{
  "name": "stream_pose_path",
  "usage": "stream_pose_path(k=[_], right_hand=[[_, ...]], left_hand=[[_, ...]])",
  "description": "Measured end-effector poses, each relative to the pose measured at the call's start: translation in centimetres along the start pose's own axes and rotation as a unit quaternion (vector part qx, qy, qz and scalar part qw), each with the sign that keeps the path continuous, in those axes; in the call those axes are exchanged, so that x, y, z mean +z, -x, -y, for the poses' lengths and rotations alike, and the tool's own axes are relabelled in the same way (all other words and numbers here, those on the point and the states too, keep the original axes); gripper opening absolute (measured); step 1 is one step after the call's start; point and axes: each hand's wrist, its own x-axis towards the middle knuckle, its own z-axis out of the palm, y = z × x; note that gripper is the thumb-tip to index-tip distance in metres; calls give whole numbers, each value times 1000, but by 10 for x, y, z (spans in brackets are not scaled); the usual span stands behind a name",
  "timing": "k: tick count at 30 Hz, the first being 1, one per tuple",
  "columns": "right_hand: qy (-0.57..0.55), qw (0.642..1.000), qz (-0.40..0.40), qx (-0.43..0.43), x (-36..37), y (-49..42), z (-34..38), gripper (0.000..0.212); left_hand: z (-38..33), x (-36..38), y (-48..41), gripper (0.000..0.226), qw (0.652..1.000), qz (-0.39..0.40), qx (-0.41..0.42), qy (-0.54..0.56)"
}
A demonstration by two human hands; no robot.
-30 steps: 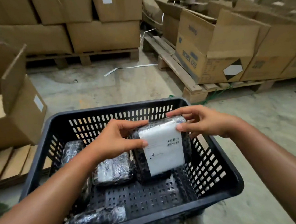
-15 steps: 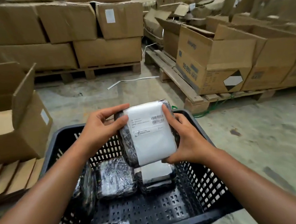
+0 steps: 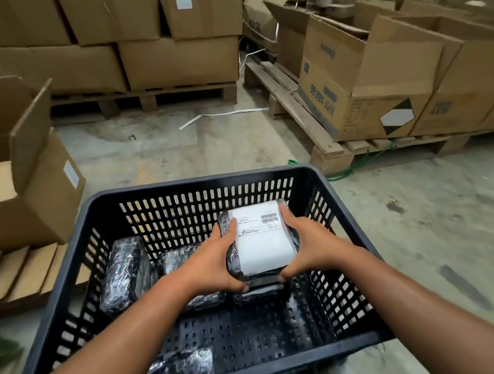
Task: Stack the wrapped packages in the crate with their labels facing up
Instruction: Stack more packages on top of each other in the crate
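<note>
Your left hand and right hand clamp the labelled package from both sides, label up, over another package at the crate's far right. Likely 1 stack started. 3 loose packages show no label; they probably need flipping and stacking.

A white shipping label on the wrapped package carries a barcode and lines of print too small to read. An open cardboard box on the right pallet shows blue print reading "99.98% RATE", with a blurred blue brand word above it. Its end face bears a black-and-white diamond mark. Other box labels are unreadable.
</note>
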Motion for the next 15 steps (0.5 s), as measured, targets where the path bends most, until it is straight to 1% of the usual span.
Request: stream_pose_path(k=[3, 6, 9, 11, 15], right_hand=[[8, 1000, 16, 22, 1, -13, 1, 163], [47, 998, 17, 38, 4, -27, 7, 166], [78, 992, 71, 72, 12, -39, 11, 170], [82, 988, 96, 87, 15, -46, 9, 173], [72, 988, 107, 80, 11, -53, 3, 168]], left_hand=[[8, 1, -8, 157, 1000, -12, -7, 11], [14, 2, -17, 162, 1000, -8, -26, 14], [20, 3, -22, 163, 999, 25, -36, 23], [23, 2, -25, 162, 998, 30, -35, 32], [28, 2, -30, 170, 999, 38, -25, 22]])
